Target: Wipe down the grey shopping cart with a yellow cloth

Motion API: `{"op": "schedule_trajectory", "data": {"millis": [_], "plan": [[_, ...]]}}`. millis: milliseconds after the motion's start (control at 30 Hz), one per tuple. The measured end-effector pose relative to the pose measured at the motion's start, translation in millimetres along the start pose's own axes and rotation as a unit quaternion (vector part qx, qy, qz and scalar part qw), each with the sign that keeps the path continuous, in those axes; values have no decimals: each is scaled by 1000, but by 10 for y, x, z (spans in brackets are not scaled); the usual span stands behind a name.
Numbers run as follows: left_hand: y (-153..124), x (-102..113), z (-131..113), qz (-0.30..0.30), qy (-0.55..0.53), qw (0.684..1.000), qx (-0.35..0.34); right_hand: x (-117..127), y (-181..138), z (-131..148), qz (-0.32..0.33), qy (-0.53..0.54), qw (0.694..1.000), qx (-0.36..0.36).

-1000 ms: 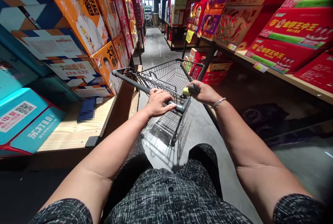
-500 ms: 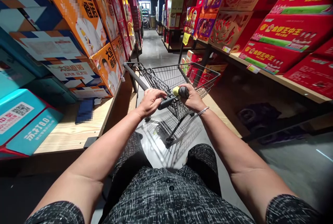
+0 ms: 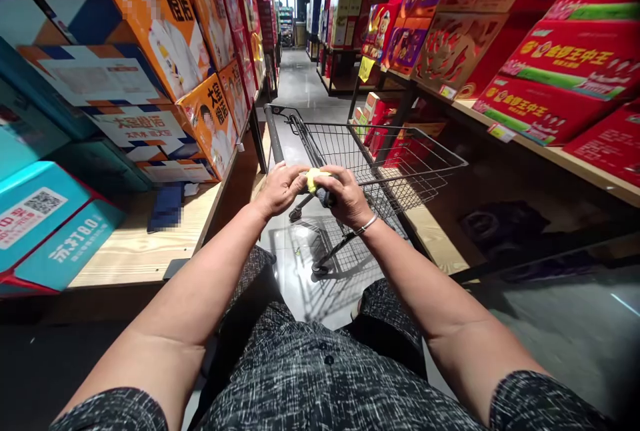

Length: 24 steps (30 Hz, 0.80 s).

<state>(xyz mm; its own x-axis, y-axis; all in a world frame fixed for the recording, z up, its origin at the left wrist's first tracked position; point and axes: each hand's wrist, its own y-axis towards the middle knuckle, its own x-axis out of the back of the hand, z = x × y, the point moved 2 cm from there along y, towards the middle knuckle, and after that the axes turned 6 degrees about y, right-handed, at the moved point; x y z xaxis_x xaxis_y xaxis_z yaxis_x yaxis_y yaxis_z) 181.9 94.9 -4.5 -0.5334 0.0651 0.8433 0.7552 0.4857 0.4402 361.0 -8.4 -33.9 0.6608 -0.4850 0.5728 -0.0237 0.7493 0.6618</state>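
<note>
A black wire shopping cart [image 3: 350, 151] stands turned sideways in the aisle in front of me. Its dark push handle [image 3: 273, 134] slants down toward me. My left hand [image 3: 283, 189] is closed over the near part of that handle, fingertips touching the edge of a yellow and dark grey cloth [image 3: 314, 179]. My right hand [image 3: 349, 197] grips this bunched cloth against the handle's near end, its grey part showing below the fingers. The fingers partly hide both handle end and cloth.
Orange and white cartons [image 3: 210, 117] and a turquoise box [image 3: 75, 231] fill the left shelf. On the right shelf are red boxes [image 3: 565, 57], with a wooden lower ledge [image 3: 430, 237] beside the cart. A dark blue item [image 3: 167, 207] lies on the left ledge.
My right hand has moved left with the cloth, bringing it against my left fingertips. The cart has swung, its basket now reaching further right. The left hand has shifted slightly left.
</note>
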Motion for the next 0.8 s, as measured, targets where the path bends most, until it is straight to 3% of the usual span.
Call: {"op": "schedule_trajectory", "data": {"millis": [100,233,367,533,667,800], "plan": [[32,18,82,4,10,1000,-16,127,-196,-357,-9,-47,998,-51],[85,46,211,17,17,999,-37,482,-466,-789,13,-155,975,-157],[138,119,243,37,72,996,-28,697,-509,-896,-8,-205,955,-213],[182,166,-37,60,209,976,21,376,-229,-582,38,-168,972,-159],[172,15,-289,61,213,974,50,81,47,-377,97,-141,976,-133],[149,-168,-189,11,187,979,74,-43,250,-375,127,-93,979,-130]]}}
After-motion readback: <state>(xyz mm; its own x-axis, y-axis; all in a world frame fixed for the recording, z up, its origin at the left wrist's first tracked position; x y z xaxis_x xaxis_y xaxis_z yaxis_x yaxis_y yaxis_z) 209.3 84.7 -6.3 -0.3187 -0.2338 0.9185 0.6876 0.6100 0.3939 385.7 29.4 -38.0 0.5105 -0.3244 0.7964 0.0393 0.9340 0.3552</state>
